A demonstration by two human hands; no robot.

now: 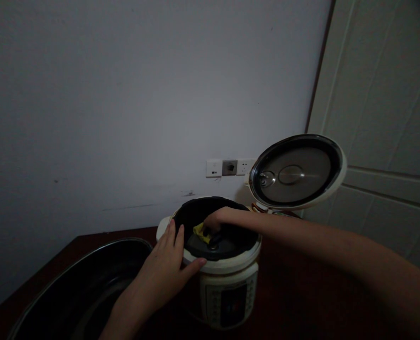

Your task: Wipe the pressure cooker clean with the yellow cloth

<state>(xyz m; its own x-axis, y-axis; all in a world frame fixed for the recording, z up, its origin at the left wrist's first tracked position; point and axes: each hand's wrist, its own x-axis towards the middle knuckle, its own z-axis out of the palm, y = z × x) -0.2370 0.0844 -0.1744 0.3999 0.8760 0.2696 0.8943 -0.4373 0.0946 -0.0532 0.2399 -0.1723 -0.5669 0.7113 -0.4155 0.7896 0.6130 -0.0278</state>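
A white electric pressure cooker (227,293) stands in front of me with its lid (295,172) tipped up on the right. My left hand (163,267) rests on the near-left rim, fingers stretched out and thumb spread along the edge. Inside the cooker's dark interior (195,208) is my right hand (215,222), its fingers closed on a yellow cloth (201,231). The cloth lies low in the cooker, close to a small round part (213,246) at the bottom. My right fingertips are partly hidden by shadow.
A large dark pan (71,278) sits at the lower left, close beside my left forearm. Behind the cooker, wall sockets (229,167) are set in the pale wall (142,94). A light panelled door (383,94) is to the right. Everything stands on a dark reddish table (291,293).
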